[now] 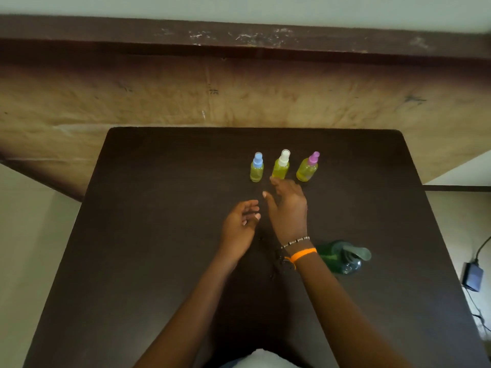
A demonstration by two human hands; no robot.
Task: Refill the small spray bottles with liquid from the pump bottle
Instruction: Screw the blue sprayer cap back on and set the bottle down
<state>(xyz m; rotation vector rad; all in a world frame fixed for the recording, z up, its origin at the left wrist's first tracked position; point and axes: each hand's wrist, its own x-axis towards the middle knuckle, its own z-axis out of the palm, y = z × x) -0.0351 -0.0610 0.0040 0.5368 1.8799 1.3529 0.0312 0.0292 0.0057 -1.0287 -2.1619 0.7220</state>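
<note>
1. Three small spray bottles stand upright in a row just beyond the fingertips of the right hand (288,208): the blue-capped bottle (257,167) ahead of the gap between the hands, the white-capped bottle (281,164) almost at the right fingertips, and the pink-capped bottle (308,167) just right of them. All three show yellow-green liquid high in the body and have their caps on, so they look close to full already.
2. They look light, stiff plastic, narrow at the base and easy to tip. The sound hold is probably around the round body, with the other hand turning the cap; any spilled liquid would make the walls slick.
3. The pump bottle (342,257) sits just right of the right wrist, near the orange band (304,254). It appears green and translucent, bulkier and likely heavier; best taken by the body while the pump head is pressed or unscrewed.
4. The right hand is open, fingers spread toward the white-capped bottle; I cannot tell whether a fingertip touches it. It holds nothing.
5. The left hand (240,224) is loosely curled, palm partly up, empty, close beside the right.
6. Everything rests on the dark desk (159,235).
</note>
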